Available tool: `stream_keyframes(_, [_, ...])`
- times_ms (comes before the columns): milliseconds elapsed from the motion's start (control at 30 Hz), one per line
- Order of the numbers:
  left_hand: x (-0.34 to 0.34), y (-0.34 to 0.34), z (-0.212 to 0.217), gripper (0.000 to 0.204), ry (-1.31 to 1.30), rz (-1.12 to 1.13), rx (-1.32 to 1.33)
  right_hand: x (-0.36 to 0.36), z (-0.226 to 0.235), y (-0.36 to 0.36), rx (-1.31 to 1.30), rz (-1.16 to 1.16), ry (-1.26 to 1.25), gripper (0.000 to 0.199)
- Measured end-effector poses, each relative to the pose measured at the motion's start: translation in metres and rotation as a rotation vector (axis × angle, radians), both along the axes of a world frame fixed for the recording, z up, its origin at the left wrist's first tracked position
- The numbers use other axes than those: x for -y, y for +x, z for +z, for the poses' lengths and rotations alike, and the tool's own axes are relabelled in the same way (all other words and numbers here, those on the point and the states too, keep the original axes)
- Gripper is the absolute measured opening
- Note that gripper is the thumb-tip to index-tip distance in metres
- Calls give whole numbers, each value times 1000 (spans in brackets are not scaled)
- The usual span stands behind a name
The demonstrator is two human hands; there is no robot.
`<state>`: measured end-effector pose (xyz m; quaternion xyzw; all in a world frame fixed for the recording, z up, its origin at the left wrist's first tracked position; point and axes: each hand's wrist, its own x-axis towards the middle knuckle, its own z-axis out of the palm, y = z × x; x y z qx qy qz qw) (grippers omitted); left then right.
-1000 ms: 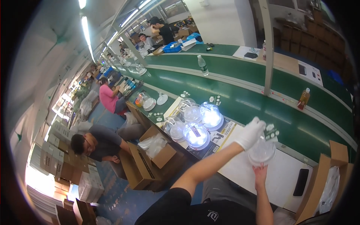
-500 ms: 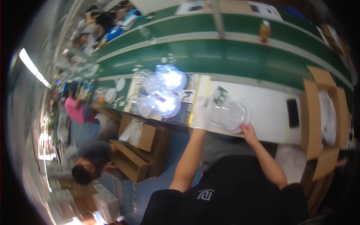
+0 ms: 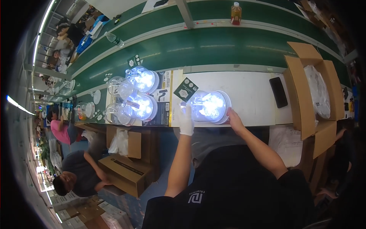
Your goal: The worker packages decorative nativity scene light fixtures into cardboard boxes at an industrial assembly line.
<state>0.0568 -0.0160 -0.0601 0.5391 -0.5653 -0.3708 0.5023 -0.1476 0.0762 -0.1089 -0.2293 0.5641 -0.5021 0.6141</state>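
View swung right, lamp (image 3: 210, 107) now lit | right fingers (image 3: 230, 113) clasp base (image 3: 226, 102), tips hidden | left fingers (image 3: 187, 110): cannot tell grip

Right hand (image 3: 235, 119) grips lit clear dome lamp (image 3: 210, 107), gloved left hand (image 3: 186, 121) at opposite side, green card (image 3: 186, 89) beside; counter (image 3: 249, 103) has two more lit lamps (image 3: 144, 107), black phone (image 3: 278, 92).

I observe the left forearm (image 3: 179, 164) extended nearly straight ahead of the torso; the left hand (image 3: 186, 121) is white-gloved, fingers directed forward — closure not determinable. I observe the right forearm (image 3: 262, 149) angled inward, elbow outboard; the right hand (image 3: 236, 121) is bare and curled in a grip — fingers partly hidden.
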Motion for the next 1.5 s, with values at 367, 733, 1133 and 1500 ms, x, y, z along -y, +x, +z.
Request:
stream_keyframes(367, [-10, -89, 23, 54, -216, -364, 275, 7, -16, -70, -915, -13, 141, 43])
stream_keyframes(733, [36, -101, 55, 56, -397, -803, 543, 1, -35, -68, -1189, 357, -288, 124])
stream_keyframes(1133, [-29, -37, -24, 52, -157, -595, 642, -1, -45, -63, -1211, 350, -188, 128])
stream_keyframes(1500, [-2, -101, 52, 48, -789, -1075, 987, 1, -38, -61, -1245, 320, -228, 120])
